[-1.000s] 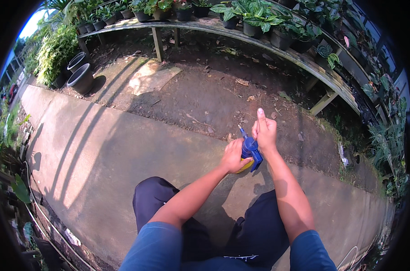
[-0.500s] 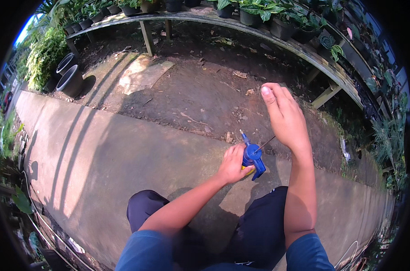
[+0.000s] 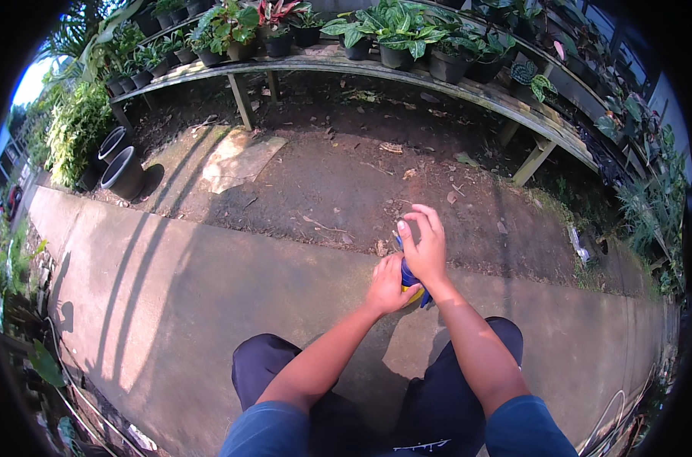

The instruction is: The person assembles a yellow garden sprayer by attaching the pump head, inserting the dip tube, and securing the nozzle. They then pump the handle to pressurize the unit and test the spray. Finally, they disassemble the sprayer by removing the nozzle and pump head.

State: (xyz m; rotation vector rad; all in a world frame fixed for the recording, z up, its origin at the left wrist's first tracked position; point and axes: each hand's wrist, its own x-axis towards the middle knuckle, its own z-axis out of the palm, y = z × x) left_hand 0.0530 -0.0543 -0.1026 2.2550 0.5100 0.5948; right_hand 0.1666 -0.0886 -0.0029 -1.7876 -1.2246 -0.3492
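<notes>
A small pump sprayer (image 3: 408,274) with a blue head and a yellow body stands upright on the concrete between my knees, mostly covered by my hands. My left hand (image 3: 389,285) is wrapped round its side, with the thumb across the front. Directly over the sprayer's head is my right hand (image 3: 425,247), its palm down on the pump plunger and its fingers loosely curled. The plunger's knob and rod are hidden beneath that palm. A bit of the blue nozzle shows beyond the right thumb, and the blue trigger lever pokes out below the right wrist.
A long wooden bench (image 3: 468,87) full of potted plants curves across the back. Two dark pots (image 3: 123,177) rest on the ground at the far left. Bare soil with dry leaves borders the concrete slab (image 3: 209,282). A pale hose (image 3: 87,404) runs along the lower left edge.
My right hand has come down and left, onto the sprayer's head, and the thin pump rod that showed before is out of sight. My left hand keeps its hold. The view has tilted up slightly.
</notes>
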